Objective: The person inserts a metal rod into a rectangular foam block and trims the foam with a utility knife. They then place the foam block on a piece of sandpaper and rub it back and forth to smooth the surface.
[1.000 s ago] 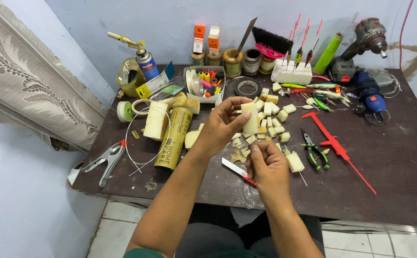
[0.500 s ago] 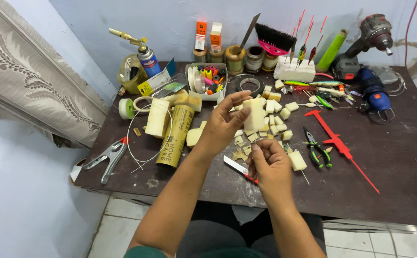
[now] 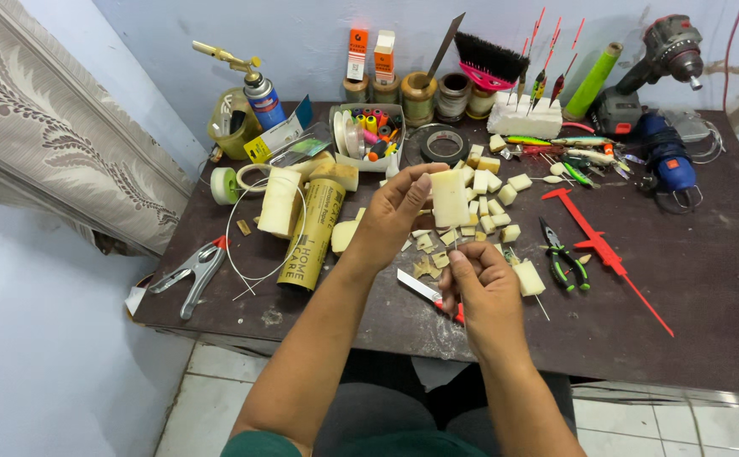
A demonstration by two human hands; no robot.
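- Since half a second ago the left hand has lifted the foam block a touch higher and turned it more upright, and the right hand has drawn in closer under it; the stuff on the table hasn't budged.
- Left hand is closed on the foam block, thumb on one side and fingers on the other, holding it up in the air right above the pile of foam cubes.
- Right hand is pinched narrow just below the block, fingertips together on what looks like a thin wire, though it's too fine to be sure.
- The block itself is pale cream, rectangular, standing on end, not touching the table.
- Just under the right hand, near side of the cube pile, a small red-handled knife lies flat.
- Right of the pile: green-handled pliers, then a red caliper lying diagonally.
- Left of the pile: a yellowish cardboard tube and a pale roll beside it, with a loop of white cord around them.
- Further left, near the table edge, a metal clamp.
- Behind the pile: a roll of black tape, a tray of small coloured bits, and a blue gas torch at the back left.
- Far right of the pile, a cordless drill against the wall.
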